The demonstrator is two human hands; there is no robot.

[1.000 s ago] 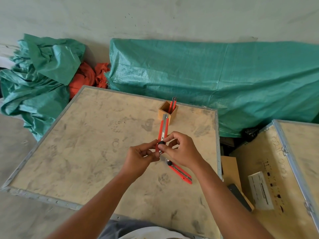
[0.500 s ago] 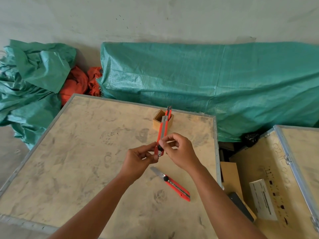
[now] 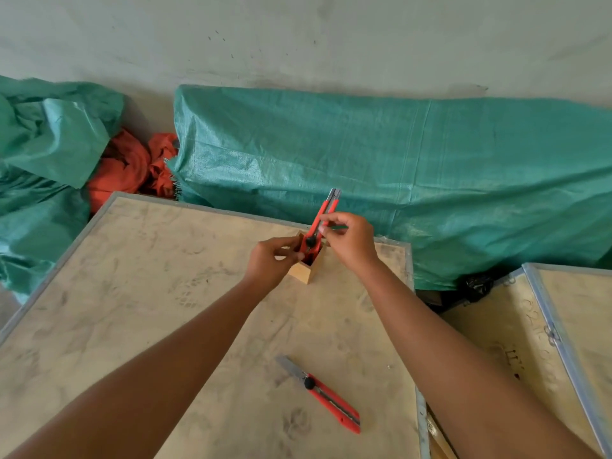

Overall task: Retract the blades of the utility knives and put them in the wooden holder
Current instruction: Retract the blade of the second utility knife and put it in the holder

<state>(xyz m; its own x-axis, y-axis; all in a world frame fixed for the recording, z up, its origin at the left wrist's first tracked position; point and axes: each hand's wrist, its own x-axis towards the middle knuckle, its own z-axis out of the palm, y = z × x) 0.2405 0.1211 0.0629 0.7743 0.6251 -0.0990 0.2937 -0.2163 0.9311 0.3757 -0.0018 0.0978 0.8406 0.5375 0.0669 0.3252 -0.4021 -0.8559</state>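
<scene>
Right grip (image 3: pixel 347 238) is pinching a red utility knife (image 3: pixel 319 223) that we've got standing in the wooden holder (image 3: pixel 306 268), while our left grip (image 3: pixel 273 260) is closed on the holder's side. Second knife (image 3: pixel 323 394) lies nearer us on the table (image 3: pixel 132 293), blade out.

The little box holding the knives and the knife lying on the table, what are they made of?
Box: pale bare wood, seemingly, with matte flat faces. Knife: glossy red body, likely plastic; its extended blade looks like dull grey metal.
</scene>
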